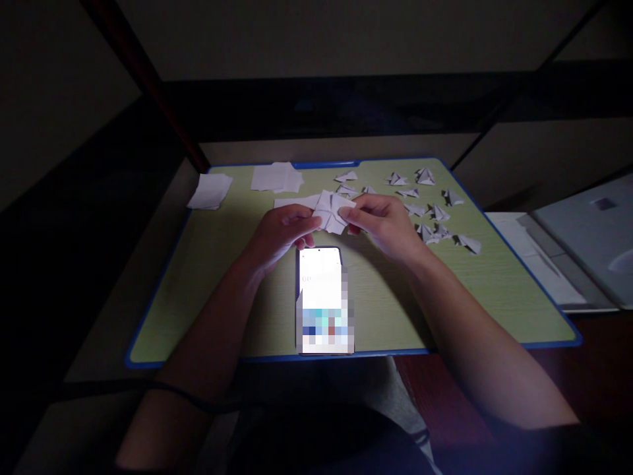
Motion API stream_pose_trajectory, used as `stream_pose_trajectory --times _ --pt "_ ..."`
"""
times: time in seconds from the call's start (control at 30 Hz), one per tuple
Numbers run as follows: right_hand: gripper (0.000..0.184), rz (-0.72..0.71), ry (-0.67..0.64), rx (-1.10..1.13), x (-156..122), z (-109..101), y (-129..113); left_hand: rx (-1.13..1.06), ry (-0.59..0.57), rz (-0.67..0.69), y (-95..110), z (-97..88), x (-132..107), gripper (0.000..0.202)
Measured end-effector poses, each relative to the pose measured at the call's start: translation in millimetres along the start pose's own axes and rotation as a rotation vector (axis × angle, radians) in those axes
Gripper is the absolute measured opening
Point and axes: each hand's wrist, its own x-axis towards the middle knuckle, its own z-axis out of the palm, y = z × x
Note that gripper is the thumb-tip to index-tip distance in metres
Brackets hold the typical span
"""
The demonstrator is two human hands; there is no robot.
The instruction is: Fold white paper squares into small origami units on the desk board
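Between my hands, above the table's middle, is a small piece of folded white paper point(330, 210) with crossing creases. My left hand point(287, 227) pinches its left edge between thumb and fingers. On the opposite edge, my right hand point(378, 221) grips it, thumb on top. Just below the hands lies a lit phone point(321, 284), screen up, its lower part blurred out. Behind the folded paper a flat white sheet point(294, 202) shows in part. Several folded paper pieces point(438, 212) lie scattered to the right of my right hand.
A green table point(208, 284) with a blue rim carries everything. At its far left is a stack of white paper point(210, 191), with another paper stack point(277, 177) at the back. A pale box-like object point(588, 231) stands beyond the right edge. A dark cable point(182, 394) crosses the lower left.
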Motion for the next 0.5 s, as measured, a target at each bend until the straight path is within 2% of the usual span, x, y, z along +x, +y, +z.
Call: stream_pose_trajectory --times 0.23,0.5 --pt "0.038 -0.012 -0.009 0.012 0.6 -1.5 3.8 -0.05 -0.011 -0.039 -2.5 -1.0 -0.2 0.02" --pt "0.029 -0.027 -0.021 0.014 2.8 -6.5 7.1 -0.006 -0.041 -0.044 2.6 -1.3 -1.8 0.019"
